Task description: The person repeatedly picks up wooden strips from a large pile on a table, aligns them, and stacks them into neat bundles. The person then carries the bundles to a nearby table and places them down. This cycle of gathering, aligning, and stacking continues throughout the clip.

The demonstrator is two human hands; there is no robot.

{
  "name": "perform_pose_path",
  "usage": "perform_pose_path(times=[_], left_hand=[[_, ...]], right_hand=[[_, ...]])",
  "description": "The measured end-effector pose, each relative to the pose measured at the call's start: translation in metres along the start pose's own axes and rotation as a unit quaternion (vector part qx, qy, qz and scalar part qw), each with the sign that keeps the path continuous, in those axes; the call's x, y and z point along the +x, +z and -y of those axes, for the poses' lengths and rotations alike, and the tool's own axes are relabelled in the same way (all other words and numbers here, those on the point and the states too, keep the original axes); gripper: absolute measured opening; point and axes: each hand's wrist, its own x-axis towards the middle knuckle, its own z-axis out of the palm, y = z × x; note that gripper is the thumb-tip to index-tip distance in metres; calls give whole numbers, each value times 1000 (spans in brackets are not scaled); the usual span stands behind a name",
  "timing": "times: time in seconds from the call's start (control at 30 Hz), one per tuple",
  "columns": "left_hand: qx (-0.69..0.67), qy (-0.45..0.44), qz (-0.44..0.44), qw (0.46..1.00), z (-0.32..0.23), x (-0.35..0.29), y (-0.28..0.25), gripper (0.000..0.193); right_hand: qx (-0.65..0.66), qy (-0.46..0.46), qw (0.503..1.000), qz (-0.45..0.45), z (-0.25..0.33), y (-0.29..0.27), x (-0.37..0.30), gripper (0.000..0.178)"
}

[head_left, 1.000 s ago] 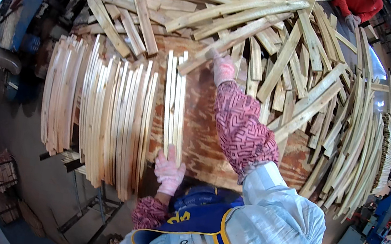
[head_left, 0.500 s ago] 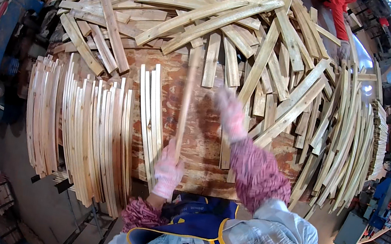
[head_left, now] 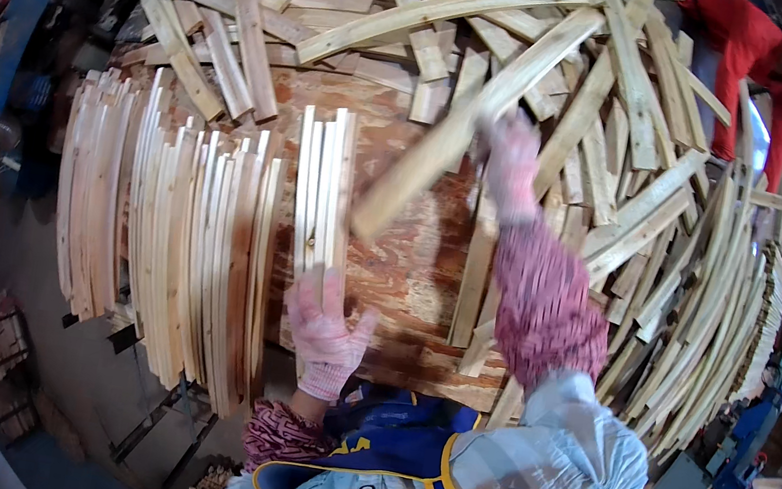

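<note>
My right hand (head_left: 509, 166), in a pink knit glove, grips a curved wooden slat (head_left: 428, 164) and holds it tilted above the plywood table (head_left: 408, 267). My left hand (head_left: 327, 336), also gloved, rests fingers spread on the near end of a small stack of upright slats (head_left: 320, 188) standing on edge on the table. A wide row of more curved slats on edge (head_left: 179, 243) lies just left of that stack.
A big loose heap of curved slats (head_left: 425, 17) covers the far side and right side of the table (head_left: 688, 289). A person in red (head_left: 751, 66) stands at the far right. A metal trestle (head_left: 147, 421) shows below the table's near edge.
My right hand has pulled a slat out of the far heap and swung it over the table, its free end dropping toward the left. My left hand stays at the small stack's near end.
</note>
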Motion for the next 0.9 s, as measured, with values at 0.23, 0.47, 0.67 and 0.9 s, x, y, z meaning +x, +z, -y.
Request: perform_pose_path(times=[0.23, 0.47, 0.67, 0.9], left_hand=[[-526, -197, 196, 804, -25, 40, 54, 74], [-703, -268, 213, 623, 6, 35, 35, 54], [-752, -359, 208, 512, 8, 27, 24, 60], [-780, -339, 226, 475, 12, 31, 7, 37]], right_hand=[[-255, -22, 949, 186, 25, 6, -56, 59], [-702, -284, 652, -22, 66, 33, 186, 63], [-783, -280, 539, 133, 99, 39, 168, 36], [-758, -247, 591, 124, 110, -3, 73, 42]])
